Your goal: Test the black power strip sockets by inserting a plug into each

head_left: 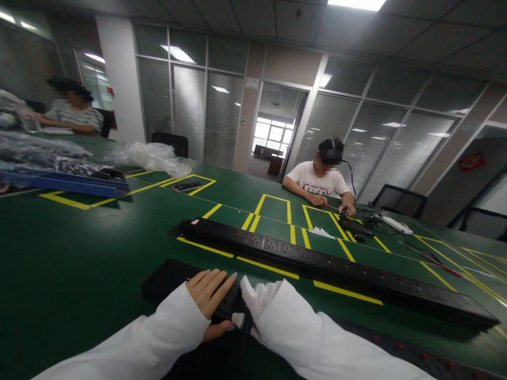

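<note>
Apparent holding step: nearside of the long power strip (307, 255), the left hand (209, 294), fingers close together, clasps a black socket bar (166, 278); the gloved right hand (262, 300) curls against it, pinch indiscernible. Next move likely needs 2-handed support.

The green table (99, 243), marked with yellow tape (348, 293), carries a long black strip (304, 257), a partly hidden second strip (412, 352) nearer, a blue rail (75, 183) and clear plastic (152, 158) at left, a flat dark item (187, 187), a white scrap (321, 232), and cables (376, 216) beside a white block (397, 225) at right.
</note>
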Action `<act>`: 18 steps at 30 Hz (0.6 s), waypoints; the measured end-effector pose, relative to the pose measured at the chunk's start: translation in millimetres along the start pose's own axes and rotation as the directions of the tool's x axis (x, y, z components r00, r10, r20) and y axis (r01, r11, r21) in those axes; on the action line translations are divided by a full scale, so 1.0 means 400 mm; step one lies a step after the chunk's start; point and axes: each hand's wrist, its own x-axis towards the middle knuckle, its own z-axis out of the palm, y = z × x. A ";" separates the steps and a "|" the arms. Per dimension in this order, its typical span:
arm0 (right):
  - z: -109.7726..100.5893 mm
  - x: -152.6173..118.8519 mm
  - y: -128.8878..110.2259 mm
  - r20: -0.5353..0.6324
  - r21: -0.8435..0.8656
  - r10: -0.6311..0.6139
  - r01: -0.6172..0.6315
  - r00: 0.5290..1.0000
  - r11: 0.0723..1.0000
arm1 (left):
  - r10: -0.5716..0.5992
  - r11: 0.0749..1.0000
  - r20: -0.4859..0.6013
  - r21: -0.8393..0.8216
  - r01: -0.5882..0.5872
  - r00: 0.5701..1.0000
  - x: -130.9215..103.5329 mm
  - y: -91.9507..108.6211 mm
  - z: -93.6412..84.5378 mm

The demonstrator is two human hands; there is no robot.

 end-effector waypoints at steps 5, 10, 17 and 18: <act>-0.009 -0.015 0.003 0.013 0.041 -0.036 0.036 0.999 0.999 | -0.035 0.999 0.029 -0.011 0.035 0.999 0.002 0.008 -0.007; -0.007 -0.015 0.005 0.011 0.087 -0.040 0.039 0.999 0.995 | -0.049 0.999 0.094 -0.014 0.050 0.994 0.007 0.007 -0.021; 0.000 -0.011 -0.003 -0.005 0.145 -0.009 0.009 1.000 0.989 | -0.002 1.000 0.097 0.003 0.002 0.995 0.006 0.007 -0.028; 0.003 -0.007 -0.005 -0.006 0.154 -0.005 0.006 1.000 0.988 | 0.009 1.000 0.089 0.012 -0.010 0.996 0.005 0.008 -0.029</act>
